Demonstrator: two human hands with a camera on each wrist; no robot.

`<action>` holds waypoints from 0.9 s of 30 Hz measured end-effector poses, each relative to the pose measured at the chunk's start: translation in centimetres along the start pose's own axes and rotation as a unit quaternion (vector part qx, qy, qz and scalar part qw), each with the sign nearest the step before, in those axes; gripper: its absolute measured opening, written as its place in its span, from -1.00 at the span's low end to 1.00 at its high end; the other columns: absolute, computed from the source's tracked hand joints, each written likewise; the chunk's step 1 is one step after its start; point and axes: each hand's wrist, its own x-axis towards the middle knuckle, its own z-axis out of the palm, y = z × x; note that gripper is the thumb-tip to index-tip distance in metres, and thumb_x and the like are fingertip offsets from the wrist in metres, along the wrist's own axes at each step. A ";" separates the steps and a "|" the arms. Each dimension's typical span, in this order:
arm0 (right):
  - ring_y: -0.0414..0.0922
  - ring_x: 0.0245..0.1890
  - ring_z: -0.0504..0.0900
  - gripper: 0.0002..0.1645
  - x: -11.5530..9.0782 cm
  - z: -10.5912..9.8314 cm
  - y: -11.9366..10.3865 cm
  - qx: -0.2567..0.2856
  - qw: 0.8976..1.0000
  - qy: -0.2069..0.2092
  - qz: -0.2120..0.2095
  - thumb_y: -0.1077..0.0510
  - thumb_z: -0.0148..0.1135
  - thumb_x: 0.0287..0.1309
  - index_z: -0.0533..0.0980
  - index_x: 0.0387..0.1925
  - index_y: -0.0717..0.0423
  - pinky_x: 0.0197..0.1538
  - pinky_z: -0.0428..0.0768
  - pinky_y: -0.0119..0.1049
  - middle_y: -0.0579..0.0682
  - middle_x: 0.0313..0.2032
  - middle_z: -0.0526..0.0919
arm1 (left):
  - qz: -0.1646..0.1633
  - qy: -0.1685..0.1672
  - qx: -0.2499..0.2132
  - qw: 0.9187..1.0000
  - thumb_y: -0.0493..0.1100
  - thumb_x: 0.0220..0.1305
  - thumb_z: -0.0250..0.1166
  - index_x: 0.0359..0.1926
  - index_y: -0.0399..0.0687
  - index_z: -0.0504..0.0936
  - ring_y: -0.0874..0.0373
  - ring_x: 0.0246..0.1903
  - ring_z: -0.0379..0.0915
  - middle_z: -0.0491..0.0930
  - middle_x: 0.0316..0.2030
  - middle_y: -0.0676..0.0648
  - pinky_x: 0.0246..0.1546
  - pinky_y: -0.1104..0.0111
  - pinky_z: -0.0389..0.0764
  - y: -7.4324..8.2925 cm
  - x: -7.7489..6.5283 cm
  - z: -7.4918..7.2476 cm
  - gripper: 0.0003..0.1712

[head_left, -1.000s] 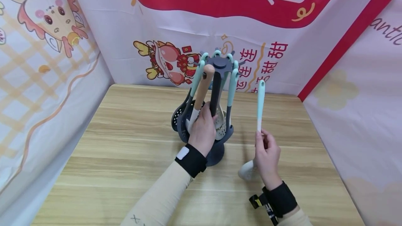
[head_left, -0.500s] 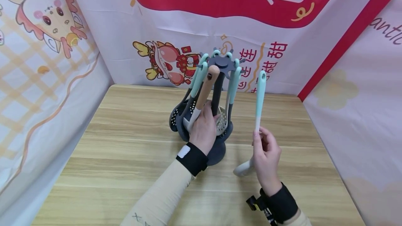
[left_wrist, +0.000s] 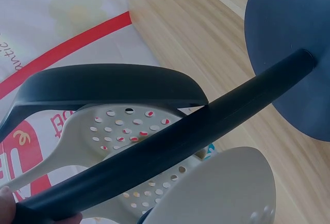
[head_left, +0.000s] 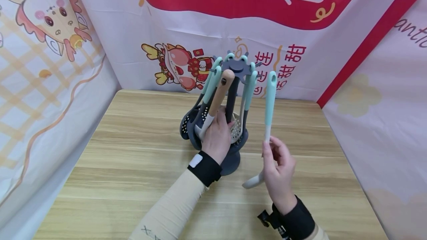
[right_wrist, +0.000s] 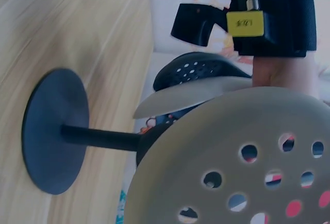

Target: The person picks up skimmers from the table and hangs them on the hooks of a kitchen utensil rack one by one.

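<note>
My left hand (head_left: 217, 140) grips the dark pole (left_wrist: 154, 146) of a utensil stand, whose round base (head_left: 231, 164) rests on the table. In the right hand (head_left: 280, 169) is a skimmer (head_left: 270, 101), pinched low on its mint and white handle and held upright to the right of the stand. Its pale perforated head (right_wrist: 221, 157) fills much of the right wrist view. From the stand's top ring (head_left: 237, 67) hang several mint-handled utensils. A utensil with a wooden handle (head_left: 221, 93) hangs in front, its lower part partly behind the left hand.
Under everything lies a wood-grain table (head_left: 133, 180). Printed cloth (head_left: 126, 58) walls it at the back and both sides. In the left wrist view, a dark utensil (left_wrist: 113, 84) and a pale perforated one (left_wrist: 87, 141) hang close beside the pole.
The right hand has shifted left with the skimmer, nearer the stand, and the handle's top has risen. The stand has swung slightly and then stayed; the left hand keeps its grip.
</note>
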 end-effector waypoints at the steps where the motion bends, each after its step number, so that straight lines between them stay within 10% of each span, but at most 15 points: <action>1: -0.35 -0.61 0.36 -0.82 0.0 0.1 -0.1 0.001 1.000 -0.003 -0.006 0.47 0.08 0.29 0.54 -0.11 0.46 -0.56 0.36 -0.52 -0.07 -0.54 0.49 | 0.001 0.001 0.003 1.000 -0.16 0.43 0.20 0.18 -0.30 0.33 -0.01 -0.28 0.69 0.54 -0.12 -0.21 -0.33 0.27 0.73 0.0 0.0 0.0 -0.57; 27: -0.33 -0.64 0.32 -0.75 0.0 1.9 -1.4 0.049 0.996 -0.014 -0.075 0.57 0.08 0.15 0.55 -0.13 0.48 -0.63 0.32 -0.44 0.05 -0.60 0.44 | -0.007 -0.026 -0.017 0.999 -0.13 0.48 0.14 0.20 -0.27 0.30 0.01 -0.28 0.71 0.56 -0.17 -0.20 -0.31 0.30 0.74 -0.1 0.1 -0.2 -0.58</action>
